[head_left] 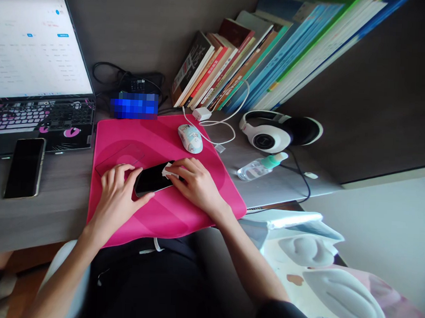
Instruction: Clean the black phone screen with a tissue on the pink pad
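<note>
A black smartphone [150, 180] lies screen up on the pink desk mat [123, 221]. My left hand [117, 192] grips its left end, with the thumb at the near edge and the index finger at the far corner. My right hand [200, 184] pinches a small white wipe [166, 170] and presses it on the right part of the screen. Behind my left hand, a thin clear rectangular sheet [122, 158] lies on the mat; whether it is film or glass I cannot tell.
A patterned mouse [190, 139], a white charger [202, 113] with cable, a spray bottle [260, 167] and headphones [271, 133] lie to the right. A laptop [42, 74] and second phone [25, 168] are left. Books [221, 60] line the back.
</note>
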A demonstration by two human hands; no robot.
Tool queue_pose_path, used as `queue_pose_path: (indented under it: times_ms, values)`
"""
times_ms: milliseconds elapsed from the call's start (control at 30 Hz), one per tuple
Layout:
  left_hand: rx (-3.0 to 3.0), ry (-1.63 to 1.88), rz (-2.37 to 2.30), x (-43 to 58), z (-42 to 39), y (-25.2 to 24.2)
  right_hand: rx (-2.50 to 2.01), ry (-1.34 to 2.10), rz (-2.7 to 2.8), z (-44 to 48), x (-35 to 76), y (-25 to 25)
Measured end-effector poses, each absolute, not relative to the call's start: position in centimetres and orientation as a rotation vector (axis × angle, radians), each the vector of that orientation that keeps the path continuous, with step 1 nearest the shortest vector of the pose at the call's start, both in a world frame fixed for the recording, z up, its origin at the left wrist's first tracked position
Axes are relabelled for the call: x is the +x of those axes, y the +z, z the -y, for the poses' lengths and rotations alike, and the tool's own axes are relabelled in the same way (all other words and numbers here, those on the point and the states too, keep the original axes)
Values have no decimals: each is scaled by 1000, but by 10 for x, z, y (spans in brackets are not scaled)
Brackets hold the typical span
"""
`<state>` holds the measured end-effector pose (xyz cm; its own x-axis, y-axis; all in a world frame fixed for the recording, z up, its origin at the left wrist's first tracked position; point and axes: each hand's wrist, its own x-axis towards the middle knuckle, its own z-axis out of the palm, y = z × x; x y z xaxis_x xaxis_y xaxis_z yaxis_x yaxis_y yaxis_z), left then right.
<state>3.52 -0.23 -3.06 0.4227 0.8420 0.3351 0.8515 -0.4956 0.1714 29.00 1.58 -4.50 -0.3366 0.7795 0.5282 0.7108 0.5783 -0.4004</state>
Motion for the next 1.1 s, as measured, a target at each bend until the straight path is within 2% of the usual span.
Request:
queue_pose_path:
  times_ms: [367,533,667,767,933,1100]
  values:
    - [-2591,-557,1613,36,5,-28,-1152,76,2291,-2,299,-30]
    - [-2614,-565,1610,36,4,-30,-1043,351,2331,-1,318,-18]
    - [-2657,-601,1574,32,1,-33,-1037,567,2043,-7,319,-26]
    - [-2702,-569,1532,25,0,-30,-1143,425,1847,-10,308,-36]
    - [-2708,-455,1487,10,-3,-16,-1194,74,1918,-8,296,-42]
    - [-2684,-750,1484,11,-11,-10,-1267,38,1902,-8,298,-42]
